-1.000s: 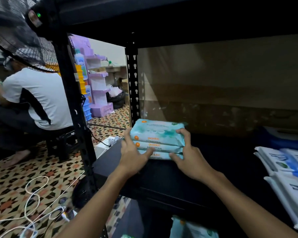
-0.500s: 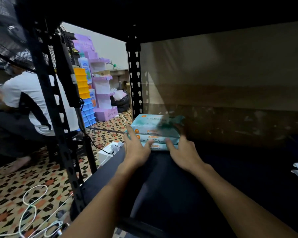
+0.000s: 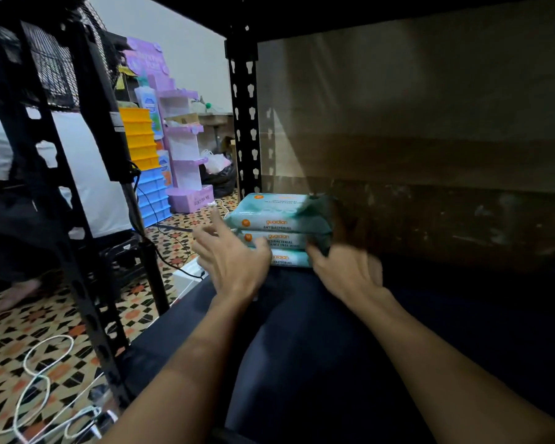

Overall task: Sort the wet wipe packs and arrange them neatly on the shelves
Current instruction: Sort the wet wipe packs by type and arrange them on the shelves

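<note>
At the far left corner of the dark shelf board (image 3: pixel 446 331), against the brown back panel (image 3: pixel 430 149), sits a stack of three wet wipe packs (image 3: pixel 279 230), pale teal with orange "guardian" lettering on their front edges, one flat on the next. The black slotted upright (image 3: pixel 244 123) of the rack rises at the stack's 11 o'clock.

The left hand (image 3: pixel 234 261) is at the stack's 8 o'clock, fingers spread and relaxed, forefinger pointing up beside the left end of the packs; whether it touches them cannot be told because of motion blur. The right hand (image 3: pixel 350 274) is at the stack's 5 o'clock, blurred, its fingers reaching toward the right front corner of the lower packs; whether they press or grip the packs is unclear.

Outward at 9 o'clock, a second black rack post (image 3: pixel 61 193) stands over the patterned tile floor (image 3: pixel 77 315). Behind it a seated person in a white shirt (image 3: pixel 87 174) faces away. At 10 o'clock stand stacked yellow and blue bins (image 3: pixel 145 168) and a purple display stand (image 3: pixel 183 149). A white cable (image 3: pixel 39 379) loops on the floor at 7 o'clock.
</note>
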